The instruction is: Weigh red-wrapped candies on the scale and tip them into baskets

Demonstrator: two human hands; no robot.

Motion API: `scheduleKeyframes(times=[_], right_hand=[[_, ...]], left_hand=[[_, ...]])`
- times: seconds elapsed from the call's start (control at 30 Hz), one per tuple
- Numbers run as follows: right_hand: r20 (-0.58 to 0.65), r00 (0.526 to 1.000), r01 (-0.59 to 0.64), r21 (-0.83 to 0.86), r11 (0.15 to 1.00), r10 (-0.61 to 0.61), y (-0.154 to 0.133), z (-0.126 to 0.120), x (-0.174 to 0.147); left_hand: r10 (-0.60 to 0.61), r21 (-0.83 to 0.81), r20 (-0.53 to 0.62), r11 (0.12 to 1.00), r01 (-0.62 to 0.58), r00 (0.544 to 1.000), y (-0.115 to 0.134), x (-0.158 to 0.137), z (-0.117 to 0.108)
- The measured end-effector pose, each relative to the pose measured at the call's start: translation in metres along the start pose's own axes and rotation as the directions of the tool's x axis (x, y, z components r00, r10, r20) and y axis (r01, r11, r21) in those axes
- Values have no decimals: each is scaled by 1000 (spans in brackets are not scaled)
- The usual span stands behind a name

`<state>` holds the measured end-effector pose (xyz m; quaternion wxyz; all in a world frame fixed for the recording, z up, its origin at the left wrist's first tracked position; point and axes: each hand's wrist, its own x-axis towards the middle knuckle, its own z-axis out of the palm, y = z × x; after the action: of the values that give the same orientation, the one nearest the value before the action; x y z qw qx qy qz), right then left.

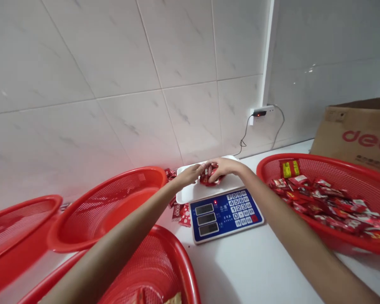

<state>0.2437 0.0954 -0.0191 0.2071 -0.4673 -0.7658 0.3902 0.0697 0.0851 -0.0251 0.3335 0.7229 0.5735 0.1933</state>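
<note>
Red packets (204, 179) at frame centre, over white scale pan (190, 195); right hand (221, 166) pinching them, left hand (190, 174) at their left edge, grip cannot be told. Red basket (342, 175), right of frame, holds similar packets.

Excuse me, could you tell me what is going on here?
A person has both hands over the white tray of a digital scale. The fingers of the right hand curl over some small red packets, with the left hand close against them; how firmly they are gripped is unclear. On the right, a red basket holds a heap of packets. More packets lie beside the scale, near other red baskets.
</note>
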Motion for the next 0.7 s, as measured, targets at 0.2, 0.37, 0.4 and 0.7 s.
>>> scheduleKeyframes(times=[0.2, 0.37, 0.4, 0.7], right_hand=[[-315, 949, 33, 3, 999, -30, 30, -2, -4], [-581, 801, 200, 36, 979, -143, 25, 3, -4], [-618, 763, 270, 40, 962, -189, 22, 4, -5], [-636, 712, 407, 27, 913, -298, 13, 14, -9]], left_hand=[[4, 44, -25, 999, -3, 1000, -11, 5, -4], [119, 14, -116, 993, -119, 986, -4, -1, -9], [150, -5, -134, 988, -152, 980, 0, -6, -9], [366, -36, -261, 921, -387, 893, 36, -50, -7]])
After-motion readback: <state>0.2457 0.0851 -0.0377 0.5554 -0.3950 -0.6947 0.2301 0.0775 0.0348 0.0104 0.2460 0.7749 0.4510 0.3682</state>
